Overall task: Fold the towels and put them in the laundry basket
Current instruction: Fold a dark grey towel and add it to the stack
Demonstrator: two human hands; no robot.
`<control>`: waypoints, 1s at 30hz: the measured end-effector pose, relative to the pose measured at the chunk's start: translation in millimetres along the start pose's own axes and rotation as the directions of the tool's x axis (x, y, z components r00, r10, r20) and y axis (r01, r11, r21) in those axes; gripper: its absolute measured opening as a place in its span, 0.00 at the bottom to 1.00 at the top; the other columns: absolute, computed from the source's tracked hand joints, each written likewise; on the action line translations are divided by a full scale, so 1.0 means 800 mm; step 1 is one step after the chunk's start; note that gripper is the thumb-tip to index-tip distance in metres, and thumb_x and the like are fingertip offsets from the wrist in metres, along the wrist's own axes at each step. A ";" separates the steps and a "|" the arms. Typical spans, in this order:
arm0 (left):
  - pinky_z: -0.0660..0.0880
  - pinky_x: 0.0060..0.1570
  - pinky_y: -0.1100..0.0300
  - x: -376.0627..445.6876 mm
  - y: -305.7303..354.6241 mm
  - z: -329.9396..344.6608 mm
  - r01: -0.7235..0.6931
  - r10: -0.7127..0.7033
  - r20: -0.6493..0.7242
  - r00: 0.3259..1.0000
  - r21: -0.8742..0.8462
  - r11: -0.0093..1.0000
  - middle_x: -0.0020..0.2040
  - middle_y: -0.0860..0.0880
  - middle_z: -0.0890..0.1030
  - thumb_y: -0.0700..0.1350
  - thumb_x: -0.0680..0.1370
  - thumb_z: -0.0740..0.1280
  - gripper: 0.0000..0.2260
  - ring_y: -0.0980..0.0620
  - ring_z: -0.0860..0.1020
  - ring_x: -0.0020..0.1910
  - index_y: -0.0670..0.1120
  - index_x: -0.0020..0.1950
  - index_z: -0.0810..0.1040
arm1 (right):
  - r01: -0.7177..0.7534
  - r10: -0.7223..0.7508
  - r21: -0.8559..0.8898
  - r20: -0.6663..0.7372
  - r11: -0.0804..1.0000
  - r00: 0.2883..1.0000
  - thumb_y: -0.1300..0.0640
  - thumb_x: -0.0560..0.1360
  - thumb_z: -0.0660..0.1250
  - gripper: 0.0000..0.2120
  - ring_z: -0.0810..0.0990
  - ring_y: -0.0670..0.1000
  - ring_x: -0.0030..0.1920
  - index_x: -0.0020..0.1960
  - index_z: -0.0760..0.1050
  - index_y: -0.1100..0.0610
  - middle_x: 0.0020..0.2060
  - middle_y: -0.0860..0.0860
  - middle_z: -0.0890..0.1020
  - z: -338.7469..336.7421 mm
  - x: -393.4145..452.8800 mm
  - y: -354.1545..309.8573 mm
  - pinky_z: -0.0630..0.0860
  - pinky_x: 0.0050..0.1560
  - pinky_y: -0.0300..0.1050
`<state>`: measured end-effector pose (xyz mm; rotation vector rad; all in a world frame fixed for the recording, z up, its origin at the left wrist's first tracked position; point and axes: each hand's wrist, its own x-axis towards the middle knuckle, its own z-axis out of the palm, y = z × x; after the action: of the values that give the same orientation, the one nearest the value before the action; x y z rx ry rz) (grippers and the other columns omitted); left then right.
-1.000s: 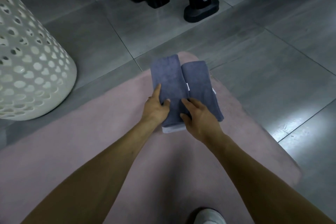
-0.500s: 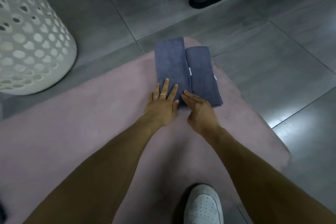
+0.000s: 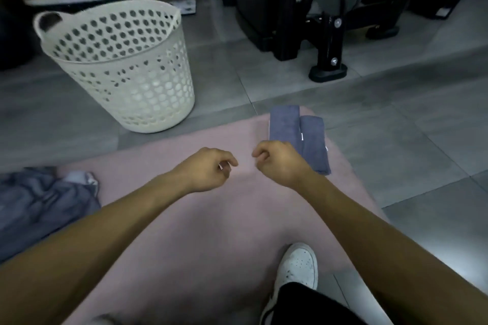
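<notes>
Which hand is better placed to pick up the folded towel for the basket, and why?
Probably the right hand: it hangs loosely curled and empty right beside the folded towel on the pink mat. The left hand, also empty, is farther from it, though nearer the laundry basket.

No readable text, brand, number or sign appears anywhere. A small white tag on the folded blue-grey terry towel (image 3: pixel 311 137), just beyond the right fingers (image 3: pixel 260 152), is too small to read.

Two folded blue-grey towels (image 3: pixel 301 134) are laid side by side on the pink mat; crumpled ones (image 3: pixel 39 206) are heaped near left. The white perforated laundry basket (image 3: pixel 126 66) is stood upright far left.
</notes>
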<state>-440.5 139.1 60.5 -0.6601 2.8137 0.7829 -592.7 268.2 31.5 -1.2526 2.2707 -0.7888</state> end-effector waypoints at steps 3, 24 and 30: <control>0.73 0.54 0.64 -0.085 -0.008 -0.054 0.056 -0.054 -0.052 0.997 0.031 0.998 0.51 0.53 0.83 0.42 0.77 0.63 0.13 0.55 0.78 0.49 0.52 0.60 0.80 | 0.117 -0.108 -0.086 0.103 0.989 0.989 0.60 0.74 0.62 0.12 0.79 0.51 0.50 0.54 0.80 0.53 0.52 0.52 0.81 -0.007 -0.015 -0.087 0.77 0.54 0.43; 0.73 0.59 0.60 -0.427 -0.367 -0.048 0.619 -0.633 -0.064 0.771 -0.154 0.770 0.58 0.51 0.81 0.43 0.78 0.66 0.08 0.50 0.78 0.58 0.50 0.55 0.81 | 0.420 -0.369 -0.012 0.454 0.908 0.811 0.63 0.73 0.62 0.10 0.80 0.47 0.44 0.46 0.81 0.54 0.42 0.47 0.81 0.266 -0.073 -0.399 0.75 0.45 0.36; 0.71 0.62 0.51 -0.397 -0.463 -0.002 0.561 -0.628 0.009 0.779 0.437 0.703 0.76 0.45 0.57 0.48 0.78 0.64 0.28 0.43 0.69 0.69 0.54 0.76 0.58 | 0.374 -0.299 -0.045 0.519 0.926 0.801 0.63 0.73 0.61 0.10 0.80 0.49 0.45 0.43 0.80 0.53 0.44 0.48 0.82 0.350 -0.028 -0.386 0.78 0.47 0.40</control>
<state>9.7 -27.4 -26.7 -1.2630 2.2600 0.0988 -221.2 78.7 27.8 -1.7303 1.7222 -0.3394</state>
